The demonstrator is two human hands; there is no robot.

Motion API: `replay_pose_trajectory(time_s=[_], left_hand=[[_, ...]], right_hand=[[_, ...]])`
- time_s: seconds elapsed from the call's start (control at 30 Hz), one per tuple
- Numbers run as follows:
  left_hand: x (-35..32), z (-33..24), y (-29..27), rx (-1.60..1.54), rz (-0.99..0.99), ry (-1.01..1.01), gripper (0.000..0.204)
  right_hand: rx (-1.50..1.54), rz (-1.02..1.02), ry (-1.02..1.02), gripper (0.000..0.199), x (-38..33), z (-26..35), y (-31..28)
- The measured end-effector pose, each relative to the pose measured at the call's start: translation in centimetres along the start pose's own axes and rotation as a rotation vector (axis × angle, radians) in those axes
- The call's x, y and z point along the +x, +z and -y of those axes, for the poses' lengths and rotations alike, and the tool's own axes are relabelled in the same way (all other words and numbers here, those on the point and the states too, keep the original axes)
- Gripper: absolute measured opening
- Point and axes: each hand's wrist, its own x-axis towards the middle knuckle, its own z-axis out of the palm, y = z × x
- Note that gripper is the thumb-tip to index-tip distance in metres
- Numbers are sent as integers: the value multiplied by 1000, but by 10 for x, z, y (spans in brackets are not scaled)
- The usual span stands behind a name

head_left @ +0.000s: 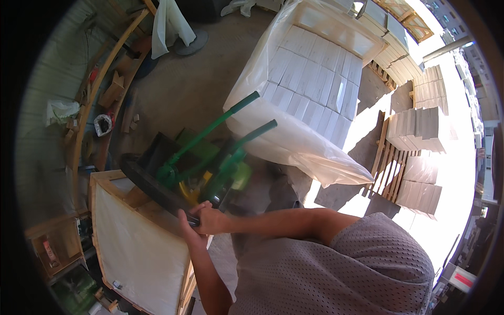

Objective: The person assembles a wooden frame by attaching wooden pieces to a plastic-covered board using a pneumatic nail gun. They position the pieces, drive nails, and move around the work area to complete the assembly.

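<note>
My two hands are close together at the near end of a thick, curved black bar [152,191]. My right hand [211,219] is closed at that end, with its forearm reaching in from the right. Just below it, my left hand [192,230] is closed round the same end, its thumb pointing up; its fingers are partly hidden. Beyond the hands stands a green machine [191,157] with two long green handles and a yellow part. It is blurred, and I cannot tell whether the bar belongs to it.
A wooden-framed crate [139,247] with a pale cover stands below the bar. Ahead is a large pallet of white boxes [312,79] in loose plastic film [294,139]. More stacked boxes [417,128] and a wooden pallet [389,157] are at right. Wooden shelving [107,105] lines the left.
</note>
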Motion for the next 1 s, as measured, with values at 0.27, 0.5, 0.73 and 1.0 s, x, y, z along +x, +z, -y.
replay_pose_trajectory(time_s=[0.27, 0.5, 0.73, 1.0], left_hand=[[5, 5, -10, -69, -25, 14, 60], [-20, 63, 26, 138, -45, 191, 61], [-92, 105, 27, 296, 24, 126, 47], [-88, 120, 38, 465, -22, 420, 32]], right_hand=[[86, -113, -160, 45, 9, -11, 8], [111, -142, 55, 35, -68, -27, -17], [-153, -50, 266, 62, -137, -75, -15], [-129, 37, 153, 72, -137, -76, -26]])
